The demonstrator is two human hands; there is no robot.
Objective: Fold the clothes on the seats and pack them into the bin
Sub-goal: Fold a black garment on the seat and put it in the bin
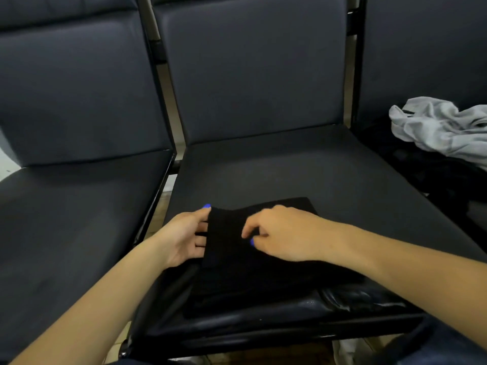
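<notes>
The black cloth (253, 259) looked soft and light, a limp knit that would sag wherever it was not held up and would hold no shape of its own. It seemed neither slippery nor fragile; the worry was rather that a fold would slump open if lifted by one edge only. The best hold, as I judged it, was at the two sides of the folded bundle, fingers under and thumb over, so that the layers stayed pressed together on the way to the bin, which was not in view.

The cloth lay on the front part of the middle seat (303, 164), already folded to a rough rectangle, its near end hanging a little over the seat's front edge. It was plain black, with a faint ribbed texture and no visible print; its far edge was straight, its near layers harder to tell apart in the dark.

The left hand (184, 238) gripped the cloth's left edge, thumb on top and fingers tucked beneath. The right hand (284, 233) rested on top of the cloth with its fingers curled down; whether that grip pinched a layer or merely pressed on it, I could not tell.

A crumpled grey garment (442, 127) lay on the right seat (434, 185), well apart, not yet folded. The left seat (79, 219) showed no clothes.
</notes>
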